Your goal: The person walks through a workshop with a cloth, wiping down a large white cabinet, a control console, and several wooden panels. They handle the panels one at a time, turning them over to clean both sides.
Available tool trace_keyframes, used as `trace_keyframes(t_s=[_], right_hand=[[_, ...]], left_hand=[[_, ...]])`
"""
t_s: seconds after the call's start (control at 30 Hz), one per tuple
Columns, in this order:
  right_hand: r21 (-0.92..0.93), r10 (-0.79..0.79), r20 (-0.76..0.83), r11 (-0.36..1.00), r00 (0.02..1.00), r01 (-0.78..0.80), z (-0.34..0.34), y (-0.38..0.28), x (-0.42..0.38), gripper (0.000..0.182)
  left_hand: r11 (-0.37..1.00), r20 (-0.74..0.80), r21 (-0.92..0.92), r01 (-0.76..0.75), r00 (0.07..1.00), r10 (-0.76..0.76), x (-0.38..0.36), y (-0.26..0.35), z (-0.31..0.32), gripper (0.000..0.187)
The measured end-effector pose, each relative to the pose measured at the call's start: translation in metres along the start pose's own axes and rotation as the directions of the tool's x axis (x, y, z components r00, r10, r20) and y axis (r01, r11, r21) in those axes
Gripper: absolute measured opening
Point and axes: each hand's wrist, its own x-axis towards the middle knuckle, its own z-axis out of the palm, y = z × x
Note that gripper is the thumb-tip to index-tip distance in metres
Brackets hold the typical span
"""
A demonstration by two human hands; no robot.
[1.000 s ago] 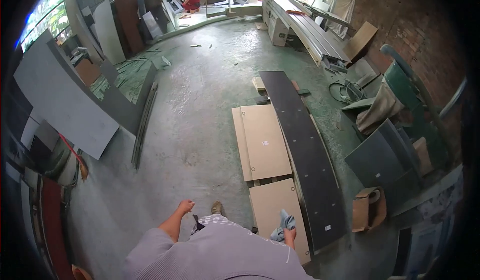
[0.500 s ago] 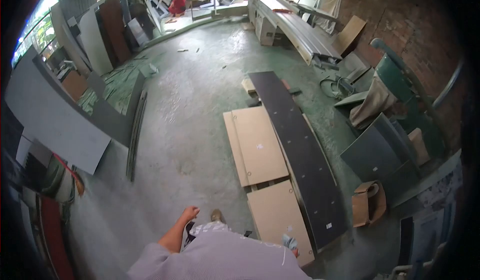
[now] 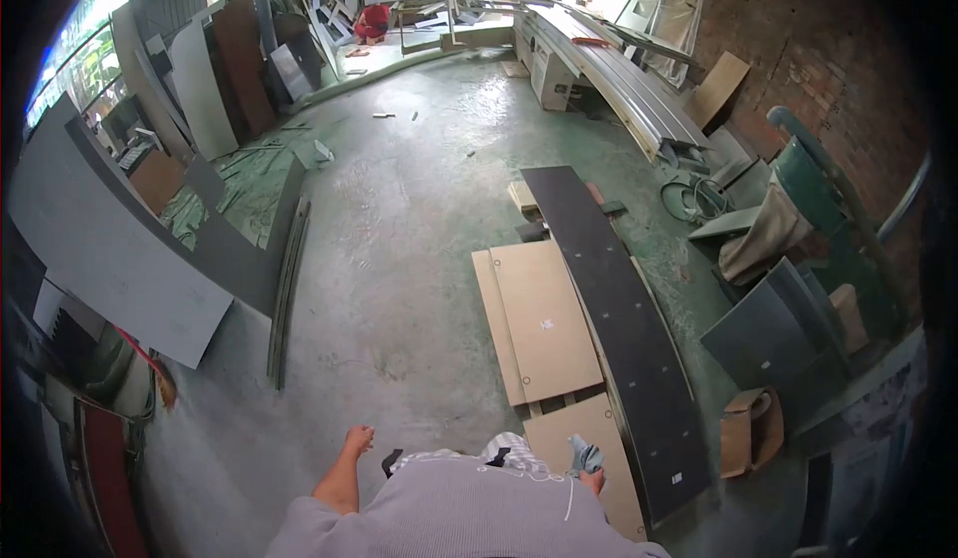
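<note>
My left hand [image 3: 360, 439] hangs over the bare concrete floor beside my body, its fingers loosely bent and slightly apart with nothing visible in them. On the other side, my right hand [image 3: 595, 480] is closed around a crumpled grey-blue cloth [image 3: 585, 455]. Beneath the cloth lies a light-brown panel [image 3: 614, 458], partly hidden by my shirt. A second light-brown panel [image 3: 544, 333] with small round holes and a white label lies just beyond it. A long dark panel [image 3: 619, 328] runs along their right side.
Large grey sheets [image 3: 120, 249] lean at the left, with long thin strips [image 3: 287, 298] on the floor near them. An open cardboard box [image 3: 750, 433] stands at the right, near dark leaning panels [image 3: 763, 323]. Long metal profiles [image 3: 619, 74] rest on a bench at the back.
The view has tilted and shifted, so the panels appear lower and farther right. My left hand has dropped slightly leftward; my right hand with the cloth shows more fully.
</note>
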Motion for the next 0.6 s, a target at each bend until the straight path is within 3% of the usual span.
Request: trace_keyframes(t_s=[0.07,0.2,0.3,0.37,0.43,0.5,0.6], right_hand=[[0.003,0.009,-0.002,1.000,1.000,-0.009,0.003,-0.033,0.017,0.057],[-0.035,-0.050,-0.046,0.998,0.998,0.049,0.019,-0.059,0.071,0.057],[-0.024,0.110,-0.062,0.993,0.992,-0.112,0.031,-0.086,0.097,0.058],[-0.043,0.223,-0.039,0.973,0.974,-0.225,0.039,-0.102,0.111,0.059],[-0.048,0.271,-0.014,0.961,0.963,-0.271,0.038,-0.130,0.125,0.060],[-0.175,0.359,0.049,0.922,0.932,-0.345,0.038,-0.165,0.139,0.056],[-0.197,0.424,0.045,0.891,0.905,-0.408,0.051,-0.212,0.183,0.057]], left_hand=[[1.000,0.020,-0.026,0.006,1.000,-0.006,0.020,0.020,0.003,0.031],[0.956,0.098,-0.219,-0.193,0.971,0.219,0.057,0.106,0.023,0.035],[0.922,0.138,-0.265,-0.283,0.935,0.327,0.055,0.217,0.035,0.035],[0.852,0.170,-0.276,-0.445,0.850,0.499,0.074,0.264,0.038,0.036],[0.877,0.167,-0.214,-0.431,0.868,0.468,0.099,0.293,0.039,0.036],[0.911,0.157,-0.074,-0.406,0.897,0.412,0.118,0.321,0.035,0.036],[0.933,0.155,0.142,-0.332,0.938,0.311,0.181,0.315,0.022,0.033]])
